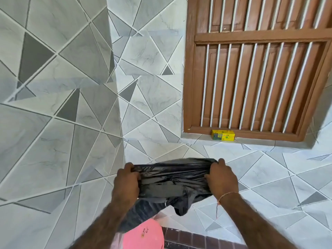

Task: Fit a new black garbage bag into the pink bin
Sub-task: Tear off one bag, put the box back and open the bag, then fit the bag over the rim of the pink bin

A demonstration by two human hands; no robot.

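Pink bin (143, 234): low at bottom edge of view, beneath hanging tail of black garbage bag (172, 180), floor mostly hidden. Left hand (126, 182) and right hand (221, 178): both closed on bag's upper edge, film stretched taut between, held up before tiled wall (53, 123). Advised: separate the two layers at the mouth, open wide, lower tail into bin before folding rim over.

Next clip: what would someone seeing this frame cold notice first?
Low in the centre, the left hand and right hand stretch a glossy black garbage bag between them in front of a grey geometric tiled wall. The pink bin peeks in at the bottom edge beneath the bag. Upper right, a brown barred window has a small yellow box on its sill.
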